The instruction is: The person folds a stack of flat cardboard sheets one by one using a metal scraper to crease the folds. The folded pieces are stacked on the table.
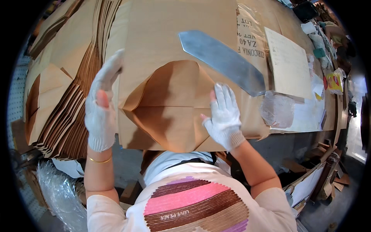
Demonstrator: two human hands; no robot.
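Observation:
A brown paper bag [170, 127] lies flat before me, its near end spread into a diamond-shaped fold with a raised, curved flap. My right hand [224, 116], in a white glove with bare fingertips, rests flat on the right side of that fold, fingers stretched. My left hand [102, 104], gloved the same way, is held along the bag's left edge with fingers extended and nothing seen in it. Whether it touches the bag, I cannot tell. Beyond the fold, a grey metal plate [224, 62] with angled ends lies slantwise on the paper.
At my left stands a fanned stack of folded brown paper bags [65, 112]. A pale board [288, 62] and a clear plastic packet [276, 110] lie at the right. Clear plastic wrap [62, 197] bulges at the lower left. Cardboard scraps [340, 181] litter the lower right.

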